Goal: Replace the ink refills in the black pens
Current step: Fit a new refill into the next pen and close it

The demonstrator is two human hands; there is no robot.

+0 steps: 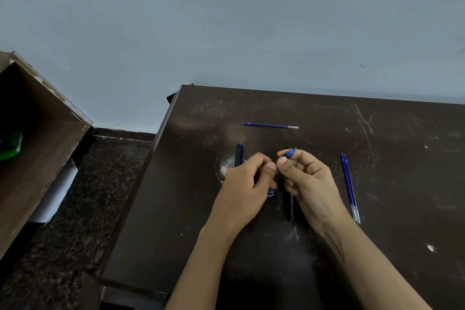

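My left hand (pixel 247 178) and my right hand (pixel 305 178) meet over the middle of a dark scratched table (pixel 377 184). The right hand pinches the blue grip and metal tip of a pen (pixel 290 153), which points up and away. A dark pen barrel (pixel 288 202) lies under that hand. The left hand's fingers are curled on a dark pen part whose lower end (pixel 271 193) shows below them. A black pen cap (pixel 239 155) lies just behind the left hand. One blue refill (pixel 270 125) lies farther back. Two blue refills (pixel 350 187) lie side by side at the right.
The table's left edge (pixel 151 171) drops to a speckled dark floor (pixel 83 209). An open brown box (pixel 37 146) with something green (pixel 11 145) inside stands at the left. A pale wall (pixel 226 33) runs behind the table.
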